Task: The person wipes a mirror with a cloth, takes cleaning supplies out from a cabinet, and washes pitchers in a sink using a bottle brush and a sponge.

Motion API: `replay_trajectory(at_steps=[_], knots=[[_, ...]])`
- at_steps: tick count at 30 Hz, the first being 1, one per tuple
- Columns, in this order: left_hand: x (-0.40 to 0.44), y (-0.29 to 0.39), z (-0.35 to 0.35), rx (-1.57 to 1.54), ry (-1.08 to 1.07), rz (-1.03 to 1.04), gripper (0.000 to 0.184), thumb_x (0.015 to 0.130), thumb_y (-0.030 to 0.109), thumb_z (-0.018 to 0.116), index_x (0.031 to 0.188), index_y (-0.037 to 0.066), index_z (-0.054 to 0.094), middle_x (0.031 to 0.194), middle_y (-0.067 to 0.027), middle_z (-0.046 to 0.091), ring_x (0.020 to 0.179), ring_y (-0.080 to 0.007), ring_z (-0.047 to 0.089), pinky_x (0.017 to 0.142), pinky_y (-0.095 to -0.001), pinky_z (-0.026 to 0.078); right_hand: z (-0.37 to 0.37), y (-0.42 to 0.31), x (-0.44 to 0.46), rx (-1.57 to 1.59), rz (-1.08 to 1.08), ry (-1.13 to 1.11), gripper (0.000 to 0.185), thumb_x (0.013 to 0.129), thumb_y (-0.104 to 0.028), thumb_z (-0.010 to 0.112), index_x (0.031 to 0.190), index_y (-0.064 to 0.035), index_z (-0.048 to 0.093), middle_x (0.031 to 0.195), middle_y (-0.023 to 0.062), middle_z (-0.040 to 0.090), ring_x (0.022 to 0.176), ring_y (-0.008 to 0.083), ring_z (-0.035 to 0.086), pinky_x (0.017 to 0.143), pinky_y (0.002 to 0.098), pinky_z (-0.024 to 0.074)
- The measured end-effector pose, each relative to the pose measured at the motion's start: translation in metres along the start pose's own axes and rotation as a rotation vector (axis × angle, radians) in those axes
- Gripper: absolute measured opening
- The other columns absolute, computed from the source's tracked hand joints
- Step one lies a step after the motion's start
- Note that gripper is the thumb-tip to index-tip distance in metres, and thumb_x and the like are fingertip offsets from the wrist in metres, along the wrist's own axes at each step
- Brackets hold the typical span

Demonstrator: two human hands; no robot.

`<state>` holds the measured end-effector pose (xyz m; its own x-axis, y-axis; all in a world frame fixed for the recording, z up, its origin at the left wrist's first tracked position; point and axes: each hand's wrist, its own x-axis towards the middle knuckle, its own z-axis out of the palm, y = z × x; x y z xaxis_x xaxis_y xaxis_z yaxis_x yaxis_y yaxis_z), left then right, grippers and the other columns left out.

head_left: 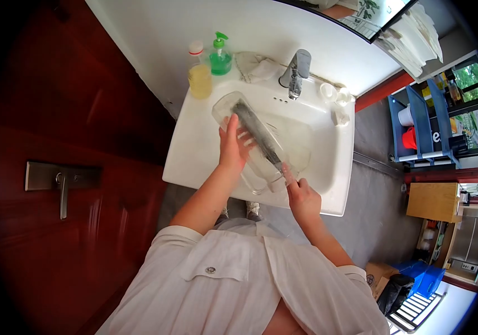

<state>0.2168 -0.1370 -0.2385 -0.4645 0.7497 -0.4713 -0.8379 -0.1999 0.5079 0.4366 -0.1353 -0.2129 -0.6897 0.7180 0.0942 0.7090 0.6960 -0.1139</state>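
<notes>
Centrally, a clear container (225, 104) lies slantwise over the basin of a white sink (186, 156), with a dark strip (258, 133) along its length; whether the strip is inside or behind it cannot be told. The left hand (234, 146) is part-closed about the container's left side, fingers curled beneath. The right hand (302, 196), fingers mostly folded, meets the near end, one digit extended to the strip's tip; which of the two it grips cannot be told.

Along the sink's far rim, left to right: a bottle of yellow liquid (200, 81), a green pump bottle (220, 61), a crumpled cloth (255, 68), a grey tap (297, 70) and small white cups (335, 95). Left, a dark red door (102, 234) with a metal handle (63, 192). Right, across a grey floor (376, 184), a blue shelf unit (422, 123) and a wooden box (433, 201); nearer, a blue bag (426, 277) beside a cardboard box (380, 275).
</notes>
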Motion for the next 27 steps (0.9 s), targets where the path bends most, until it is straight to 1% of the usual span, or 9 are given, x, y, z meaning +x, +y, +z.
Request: replay_trajectory(at_steps=[2,7,9,12,16,18,23,26,27], knots=[[0.005,0.009,-0.003,0.063,0.085,0.02,0.079,0.076,0.045,0.066,0.134,0.021,0.018,0.111,-0.0108,0.042,0.093,-0.021,0.05,0.072,-0.0378,0.045,0.001,0.015,-0.017,-0.095,-0.063,0.043,0.066,0.071,-0.003,0.057,0.131,-0.0278,0.045,0.061,0.0031,0.04,0.048,0.0176,0.048,0.041,0.0322,0.0404],[0.008,0.0,0.002,0.217,0.174,0.021,0.086,0.073,0.048,0.068,0.134,0.018,0.016,0.111,-0.0138,0.041,0.088,-0.0242,0.052,0.068,-0.0366,0.048,-0.009,0.013,-0.021,-0.164,-0.041,0.022,0.067,0.069,0.0,0.055,0.127,-0.031,0.048,0.065,0.003,0.039,0.053,0.017,0.045,0.044,0.031,0.0409],[0.002,-0.014,0.013,0.206,0.182,-0.026,0.087,0.072,0.049,0.068,0.134,0.018,0.017,0.111,-0.014,0.04,0.088,-0.0242,0.052,0.068,-0.0368,0.048,-0.004,0.013,0.004,-0.146,-0.059,0.184,0.069,0.066,0.001,0.056,0.127,-0.0321,0.049,0.067,0.0026,0.038,0.056,0.0168,0.045,0.047,0.0302,0.0413],[0.003,-0.011,0.016,0.176,0.19,-0.043,0.091,0.07,0.05,0.07,0.135,0.018,0.016,0.112,-0.0145,0.04,0.087,-0.0244,0.052,0.068,-0.0374,0.048,-0.014,0.025,0.0,-0.185,-0.047,0.202,0.069,0.066,0.002,0.056,0.126,-0.0324,0.05,0.067,0.0022,0.037,0.057,0.0166,0.045,0.048,0.0294,0.0412],[0.013,0.004,0.011,0.16,0.286,0.011,0.093,0.069,0.051,0.07,0.135,0.019,0.014,0.112,-0.0144,0.04,0.088,-0.0243,0.052,0.066,-0.0378,0.048,-0.021,0.031,-0.031,-0.242,0.006,0.164,0.065,0.066,0.001,0.056,0.122,-0.0326,0.054,0.067,0.0019,0.035,0.056,0.0168,0.044,0.048,0.0303,0.0409],[0.011,-0.005,0.009,0.21,0.245,-0.034,0.094,0.068,0.052,0.07,0.135,0.019,0.014,0.112,-0.0145,0.039,0.088,-0.0242,0.051,0.066,-0.0378,0.047,-0.018,0.028,-0.025,-0.214,0.019,0.119,0.064,0.067,0.001,0.056,0.122,-0.0322,0.054,0.068,0.002,0.037,0.057,0.0167,0.044,0.048,0.0304,0.0412],[0.0,-0.026,0.021,0.224,0.181,-0.097,0.092,0.07,0.052,0.069,0.135,0.017,0.013,0.112,-0.0146,0.039,0.088,-0.0253,0.051,0.068,-0.0378,0.047,-0.017,0.035,-0.008,-0.127,-0.001,0.188,0.064,0.069,0.002,0.055,0.123,-0.0313,0.052,0.071,0.003,0.04,0.059,0.0173,0.046,0.049,0.0307,0.0423],[0.011,-0.004,0.012,0.202,0.213,-0.021,0.09,0.072,0.051,0.067,0.135,0.017,0.014,0.114,-0.0153,0.039,0.092,-0.0264,0.05,0.069,-0.0379,0.047,-0.022,0.045,-0.034,-0.137,0.023,0.136,0.058,0.073,-0.003,0.057,0.124,-0.0308,0.052,0.068,0.0024,0.041,0.059,0.0177,0.048,0.049,0.0321,0.0433],[0.013,0.0,0.009,0.176,0.217,0.011,0.089,0.072,0.051,0.067,0.135,0.017,0.015,0.115,-0.0155,0.039,0.094,-0.0271,0.05,0.071,-0.0384,0.047,-0.023,0.043,-0.043,-0.031,0.083,0.06,0.055,0.076,-0.006,0.058,0.124,-0.0304,0.051,0.067,0.0027,0.042,0.058,0.0188,0.049,0.05,0.033,0.0435]])
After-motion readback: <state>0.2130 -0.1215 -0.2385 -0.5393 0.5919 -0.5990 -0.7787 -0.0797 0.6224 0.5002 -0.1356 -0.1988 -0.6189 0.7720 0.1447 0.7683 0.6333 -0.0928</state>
